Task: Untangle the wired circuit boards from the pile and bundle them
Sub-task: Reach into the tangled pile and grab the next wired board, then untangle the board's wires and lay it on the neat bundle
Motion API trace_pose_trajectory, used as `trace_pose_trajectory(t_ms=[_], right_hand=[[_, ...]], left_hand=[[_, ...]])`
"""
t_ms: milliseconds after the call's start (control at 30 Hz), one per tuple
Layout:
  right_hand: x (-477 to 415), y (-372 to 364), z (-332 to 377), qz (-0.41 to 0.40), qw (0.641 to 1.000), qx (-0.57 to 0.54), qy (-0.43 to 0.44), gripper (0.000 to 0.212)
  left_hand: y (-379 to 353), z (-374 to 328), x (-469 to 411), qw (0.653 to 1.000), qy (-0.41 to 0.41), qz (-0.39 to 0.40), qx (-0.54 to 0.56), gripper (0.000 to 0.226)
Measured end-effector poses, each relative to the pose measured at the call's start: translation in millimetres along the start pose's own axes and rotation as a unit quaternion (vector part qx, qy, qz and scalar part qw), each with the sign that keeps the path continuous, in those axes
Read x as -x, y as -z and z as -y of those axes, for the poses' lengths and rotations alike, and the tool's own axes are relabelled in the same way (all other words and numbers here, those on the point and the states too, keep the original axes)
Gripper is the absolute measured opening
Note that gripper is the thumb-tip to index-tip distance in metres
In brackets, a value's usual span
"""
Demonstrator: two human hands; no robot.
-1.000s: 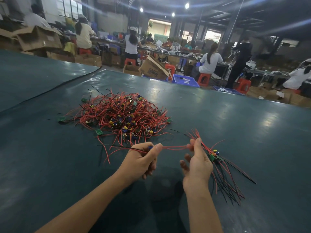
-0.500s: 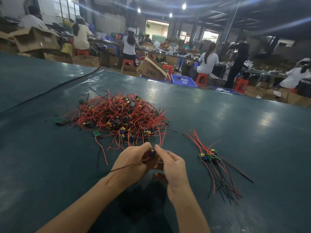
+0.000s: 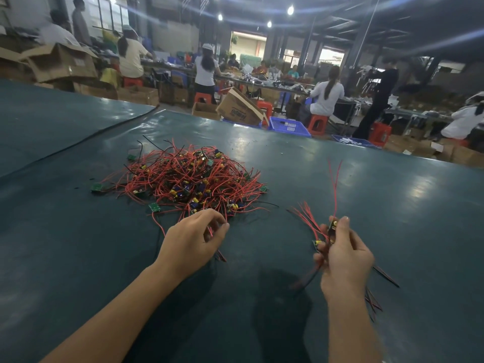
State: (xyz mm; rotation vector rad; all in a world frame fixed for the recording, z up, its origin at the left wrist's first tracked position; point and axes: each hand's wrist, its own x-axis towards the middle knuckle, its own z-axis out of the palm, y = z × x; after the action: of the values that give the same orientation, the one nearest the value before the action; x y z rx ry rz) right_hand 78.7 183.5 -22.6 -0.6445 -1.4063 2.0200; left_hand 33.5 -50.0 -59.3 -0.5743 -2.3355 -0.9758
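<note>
Red-wired boards lie in a tangled pile (image 3: 188,179) on the green table (image 3: 65,258), left of centre. At its near edge the left hand (image 3: 191,244), fingers curled, pinches a wire (image 3: 210,231). Right hand (image 3: 345,255) grips a board (image 3: 333,227), its red wires pointing up, just over a small bundle (image 3: 305,213)

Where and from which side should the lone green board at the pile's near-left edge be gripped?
Probably pinch the green board by its edges from the near left: it lies flat outside the pile, and that side has no wires over it.
</note>
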Motion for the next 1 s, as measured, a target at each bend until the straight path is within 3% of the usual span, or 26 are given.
trace_pose_trajectory(t_ms=[100, 200, 333, 400, 567, 733, 900, 1000], right_hand=[[-16, 15, -1, -0.01, 0.986, 0.144, 0.085, 0.029], [-25, 20, -3, -0.026, 0.947, 0.286, 0.143, 0.024], [-23, 20, -11, -0.037, 0.874, 0.471, 0.117, 0.028], [-17, 15, -12, -0.03, 0.85, 0.511, 0.121, 0.038], [3, -5, -18, 0.033, 0.871, 0.452, 0.192, 0.04], [19, -19, -38, 0.116, 0.866, 0.44, 0.208, 0.034], [43, -35, -55, 0.203, 0.88, 0.373, 0.213, 0.026], [55, -47, -62, 0.253, 0.917, 0.272, 0.147, 0.021]], left_hand=[[-1, 5, -1, 0.999, 0.014, -0.014, -0.033, 0.005], [-5, 14, -2, 0.996, 0.021, 0.001, -0.082, 0.013], [-10, 25, 1, 0.977, 0.101, 0.091, -0.161, 0.036], [-11, 27, 1, 0.969, 0.114, 0.113, -0.186, 0.041], [-9, 22, 0, 0.977, 0.105, 0.095, -0.159, 0.035], [-7, 19, 0, 0.99, 0.11, 0.052, -0.071, 0.02], [-6, 3, 1, 1.0, 0.021, -0.019, -0.008, 0.015], [-6, -8, 3, 0.997, -0.067, 0.002, 0.033, 0.009]])
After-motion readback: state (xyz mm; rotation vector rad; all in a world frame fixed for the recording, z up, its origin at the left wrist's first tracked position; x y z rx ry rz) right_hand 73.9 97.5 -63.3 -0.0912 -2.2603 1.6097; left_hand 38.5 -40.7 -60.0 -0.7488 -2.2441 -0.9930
